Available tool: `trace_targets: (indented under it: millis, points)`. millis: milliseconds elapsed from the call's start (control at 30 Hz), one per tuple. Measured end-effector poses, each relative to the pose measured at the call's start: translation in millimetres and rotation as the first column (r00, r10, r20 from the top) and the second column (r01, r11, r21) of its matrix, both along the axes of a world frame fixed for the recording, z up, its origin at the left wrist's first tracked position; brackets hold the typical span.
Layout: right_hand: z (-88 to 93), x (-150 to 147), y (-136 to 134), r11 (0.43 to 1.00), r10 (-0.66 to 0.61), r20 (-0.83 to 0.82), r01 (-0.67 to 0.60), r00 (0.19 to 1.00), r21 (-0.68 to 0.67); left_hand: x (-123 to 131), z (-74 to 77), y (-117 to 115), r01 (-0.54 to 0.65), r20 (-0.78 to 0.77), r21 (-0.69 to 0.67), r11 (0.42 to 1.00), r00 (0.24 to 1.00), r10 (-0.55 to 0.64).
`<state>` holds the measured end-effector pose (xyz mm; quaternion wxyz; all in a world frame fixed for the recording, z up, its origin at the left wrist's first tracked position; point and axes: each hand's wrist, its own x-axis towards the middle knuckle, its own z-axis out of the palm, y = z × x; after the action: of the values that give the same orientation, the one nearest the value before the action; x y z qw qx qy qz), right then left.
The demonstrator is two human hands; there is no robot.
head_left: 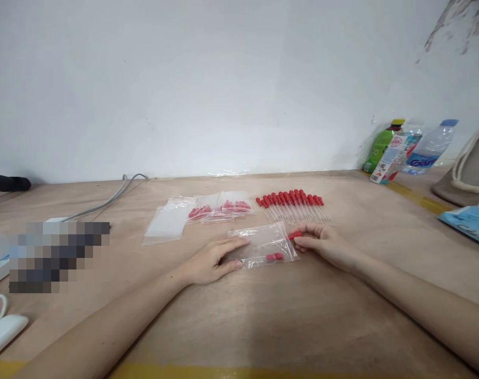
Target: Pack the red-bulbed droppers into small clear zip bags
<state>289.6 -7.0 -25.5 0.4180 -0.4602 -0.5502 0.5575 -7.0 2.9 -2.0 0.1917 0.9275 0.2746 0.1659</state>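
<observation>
A clear zip bag (265, 245) lies flat on the wooden table (239, 321), with a red-capped dropper (275, 257) inside it. My left hand (213, 260) rests on the bag's left end, fingers stretched flat. My right hand (322, 245) is at the bag's right edge, pinching the red bulb of another dropper (295, 235) at the bag's mouth. Behind the bag lies a row of several red-capped glass droppers (292, 205).
Filled bags of droppers (219, 209) and empty clear bags (166, 225) lie to the back left. Three bottles (405, 150) lean at the wall, back right. A blue packet (470, 222) and a beige bag (474, 168) sit at the right. A grey cable (105, 202) runs at the left.
</observation>
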Motion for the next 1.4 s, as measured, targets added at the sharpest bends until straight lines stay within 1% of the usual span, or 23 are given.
trace_targets:
  millis: [33, 100, 167, 233, 300, 433, 600, 667, 733, 767, 800, 833, 867, 900, 933, 967, 1000, 1033, 1100, 1167, 1200, 1267, 1400]
  points:
    - [0.9, 2, 0, 0.998, 0.054, 0.09, -0.056, 0.994, 0.019, 0, 0.2, 0, -0.001, -0.002, -0.006, 1.0, 1.0, 0.001]
    - [3.6, 3, 0, 0.987, 0.115, 0.251, -0.138, 0.961, 0.078, 0, -0.1, 0, 0.001, -0.007, -0.011, 1.0, 1.0, -0.001]
    - [6.7, 0, 0, 0.967, 0.12, 0.361, -0.192, 0.925, 0.169, -1, -0.6, 1, 0.005, -0.016, -0.014, 1.0, 1.0, -0.005]
    - [8.9, -6, 0, 0.949, 0.101, 0.414, -0.212, 0.905, 0.232, 0, -1.0, 2, 0.013, -0.018, -0.016, 1.0, 1.0, -0.013]
    - [9.4, -10, 0, 0.951, 0.099, 0.394, -0.203, 0.914, 0.233, 0, -1.0, 3, 0.024, -0.015, -0.016, 1.0, 1.0, -0.024]
    - [5.9, -14, -1, 0.973, 0.113, 0.263, -0.16, 0.958, 0.165, 0, -0.5, 4, 0.038, -0.024, -0.004, 0.999, 0.999, -0.038]
    - [5.7, -9, -2, 0.975, 0.208, 0.14, -0.216, 0.968, 0.05, 0, -1.3, 6, 0.054, -0.042, 0.001, 0.999, 0.998, -0.054]
    - [8.7, -6, -1, 0.967, 0.249, 0.157, -0.254, 0.956, 0.015, -1, -1.8, 6, 0.063, -0.045, 0.004, 0.998, 0.997, -0.063]
    - [12.8, -4, 3, 0.962, 0.268, 0.237, -0.273, 0.934, -0.013, -1, -1.9, 6, 0.068, -0.045, 0.008, 0.998, 0.997, -0.067]
    - [15.1, -4, 6, 0.967, 0.244, 0.293, -0.253, 0.924, -0.009, 0, -1.9, 6, 0.067, -0.045, 0.009, 0.998, 0.997, -0.066]
    - [17.6, -5, 9, 0.978, 0.185, 0.355, -0.207, 0.916, 0.024, 0, -1.7, 6, 0.065, -0.044, 0.009, 0.998, 0.997, -0.064]
    - [20.3, -6, 14, 0.986, 0.09, 0.422, -0.141, 0.902, 0.092, 0, -1.5, 6, 0.062, -0.043, 0.008, 0.998, 0.997, -0.061]
    - [23.0, -8, 19, 0.98, -0.026, 0.487, -0.075, 0.873, 0.187, 0, -1.2, 5, 0.06, -0.04, 0.008, 0.998, 0.997, -0.06]
    - [25.6, -11, 25, 0.956, -0.144, 0.543, -0.026, 0.827, 0.292, 0, -0.9, 5, 0.06, -0.037, 0.006, 0.998, 0.998, -0.059]
    - [28.2, -14, 32, 0.921, -0.244, 0.587, -0.005, 0.772, 0.389, 0, -0.7, 5, 0.059, -0.035, 0.004, 0.998, 0.998, -0.058]
    - [30.6, -19, 40, 0.887, -0.317, 0.624, -0.009, 0.714, 0.461, 0, -0.5, 5, 0.058, -0.034, 0.002, 0.998, 0.998, -0.058]
    - [32.7, -24, 47, 0.865, -0.365, 0.662, -0.025, 0.655, 0.502, 0, -0.4, 5, 0.058, -0.035, 0.002, 0.998, 0.998, -0.058]
    - [34.4, -31, 55, 0.854, -0.395, 0.696, -0.039, 0.6, 0.518, 0, -0.3, 5, 0.057, -0.037, 0.002, 0.998, 0.998, -0.057]
    - [36.7, -45, 70, 0.861, -0.43, 0.761, -0.034, 0.485, 0.507, 0, -0.4, 4, 0.057, -0.048, 0.007, 0.998, 0.997, -0.057]
    - [37.7, -59, 81, 0.885, -0.433, 0.819, 0.005, 0.377, 0.465, 0, -0.4, 4, 0.059, -0.062, 0.012, 0.998, 0.996, -0.058]
    - [38.0, -66, 85, 0.897, -0.424, 0.84, 0.031, 0.338, 0.441, 0, -0.4, 4, 0.058, -0.068, 0.014, 0.998, 0.996, -0.057]
    - [38.1, -76, 92, 0.916, -0.398, 0.868, 0.074, 0.298, 0.395, 0, -0.1, 4, 0.058, -0.075, 0.022, 0.998, 0.996, -0.056]
    - [38.6, -87, 100, 0.932, -0.363, 0.882, 0.13, 0.3, 0.34, 0, 0.6, 3, 0.062, -0.066, 0.037, 0.997, 0.996, -0.06]
